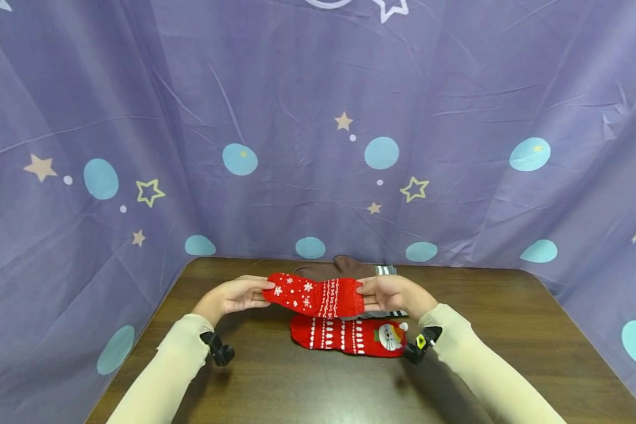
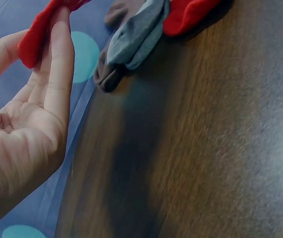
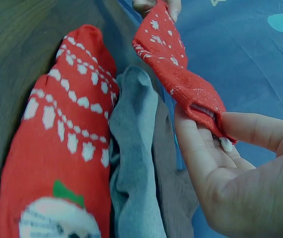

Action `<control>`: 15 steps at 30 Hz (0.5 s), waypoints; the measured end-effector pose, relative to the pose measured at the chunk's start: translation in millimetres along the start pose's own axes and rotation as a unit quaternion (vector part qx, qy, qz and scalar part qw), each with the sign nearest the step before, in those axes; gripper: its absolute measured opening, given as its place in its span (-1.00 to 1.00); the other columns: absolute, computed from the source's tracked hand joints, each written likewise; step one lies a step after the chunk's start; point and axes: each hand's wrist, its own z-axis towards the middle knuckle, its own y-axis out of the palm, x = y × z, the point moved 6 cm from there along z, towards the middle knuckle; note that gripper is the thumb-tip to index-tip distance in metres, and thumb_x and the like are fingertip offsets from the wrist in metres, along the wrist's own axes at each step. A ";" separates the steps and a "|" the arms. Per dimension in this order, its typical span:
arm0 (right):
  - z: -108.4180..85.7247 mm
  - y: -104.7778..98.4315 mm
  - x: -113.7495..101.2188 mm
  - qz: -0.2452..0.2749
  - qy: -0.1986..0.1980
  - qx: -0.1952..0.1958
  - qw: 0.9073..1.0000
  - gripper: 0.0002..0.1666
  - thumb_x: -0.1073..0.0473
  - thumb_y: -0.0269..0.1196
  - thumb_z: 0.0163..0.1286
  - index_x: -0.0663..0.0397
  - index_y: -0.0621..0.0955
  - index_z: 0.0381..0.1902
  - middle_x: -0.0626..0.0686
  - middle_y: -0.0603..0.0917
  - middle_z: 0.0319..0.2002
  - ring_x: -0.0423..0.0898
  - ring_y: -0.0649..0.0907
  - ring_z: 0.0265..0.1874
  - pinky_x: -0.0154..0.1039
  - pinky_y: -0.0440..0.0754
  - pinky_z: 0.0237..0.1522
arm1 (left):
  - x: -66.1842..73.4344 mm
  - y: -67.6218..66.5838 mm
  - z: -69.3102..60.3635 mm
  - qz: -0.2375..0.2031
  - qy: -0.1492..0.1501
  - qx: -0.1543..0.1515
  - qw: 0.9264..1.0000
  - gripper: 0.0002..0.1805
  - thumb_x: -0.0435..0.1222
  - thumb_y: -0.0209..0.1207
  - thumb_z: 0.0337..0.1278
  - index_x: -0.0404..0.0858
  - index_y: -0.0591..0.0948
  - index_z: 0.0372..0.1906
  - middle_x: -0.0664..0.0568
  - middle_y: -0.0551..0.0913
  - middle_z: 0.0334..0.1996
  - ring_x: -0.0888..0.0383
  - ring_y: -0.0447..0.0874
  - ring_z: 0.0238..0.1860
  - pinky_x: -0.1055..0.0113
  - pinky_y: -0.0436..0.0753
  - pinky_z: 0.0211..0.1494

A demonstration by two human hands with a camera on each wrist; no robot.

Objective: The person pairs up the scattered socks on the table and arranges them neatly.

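Between both hands a red sock with white snowflakes is stretched sideways above the table. My left hand pinches its toe end between thumb and fingers. At the cuff end, my right hand pinches the fabric, and the right wrist view shows the cuff opening near the thumb. Below lies another red sock with white patterns and a cat face. Behind it, partly hidden by the held sock, are a grey sock and a brown sock with a striped cuff.
The dark wooden table ends at a purple curtain with stars and dots, which hangs behind and at both sides. A small black camera is strapped to the left wrist, another to the right.
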 end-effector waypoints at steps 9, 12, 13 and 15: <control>-15.7 -14.5 0.8 -0.018 0.000 -0.003 1.000 -0.72 0.35 -0.03 0.58 0.09 0.48 0.15 -0.06 0.74 -0.17 -0.16 0.74 -0.14 -0.28 0.73 0.02 | -0.5 18.0 4.8 0.006 -0.013 -0.013 1.000 -0.80 -0.41 0.00 0.48 -0.14 0.63 -0.11 0.12 0.74 -0.25 0.20 0.75 -0.19 0.28 0.76 0.08; -19.4 -17.5 1.9 -0.016 0.003 -0.008 1.000 -0.74 0.36 -0.04 0.58 0.05 0.51 0.08 -0.07 0.75 -0.19 -0.16 0.74 -0.15 -0.27 0.73 0.02 | -2.7 24.0 6.6 0.008 -0.021 -0.024 0.999 -0.82 -0.40 0.01 0.47 -0.17 0.62 -0.10 0.11 0.74 -0.25 0.20 0.75 -0.21 0.29 0.77 0.05; -20.4 -18.5 2.5 -0.015 0.006 -0.009 1.000 -0.74 0.37 -0.05 0.57 0.04 0.52 0.06 -0.07 0.75 -0.19 -0.16 0.74 -0.15 -0.28 0.73 0.01 | -3.5 26.0 7.1 0.009 -0.024 -0.027 0.999 -0.83 -0.40 0.02 0.47 -0.18 0.62 -0.09 0.11 0.74 -0.25 0.20 0.75 -0.21 0.29 0.77 0.04; -23.1 -20.3 3.1 -0.015 0.007 -0.015 1.000 -0.73 0.38 -0.05 0.57 0.04 0.53 0.03 -0.07 0.76 -0.20 -0.17 0.74 -0.15 -0.27 0.74 0.01 | -4.9 29.6 8.0 0.011 -0.029 -0.031 0.999 -0.84 -0.40 0.03 0.46 -0.20 0.60 -0.07 0.10 0.75 -0.26 0.20 0.76 -0.22 0.29 0.78 0.03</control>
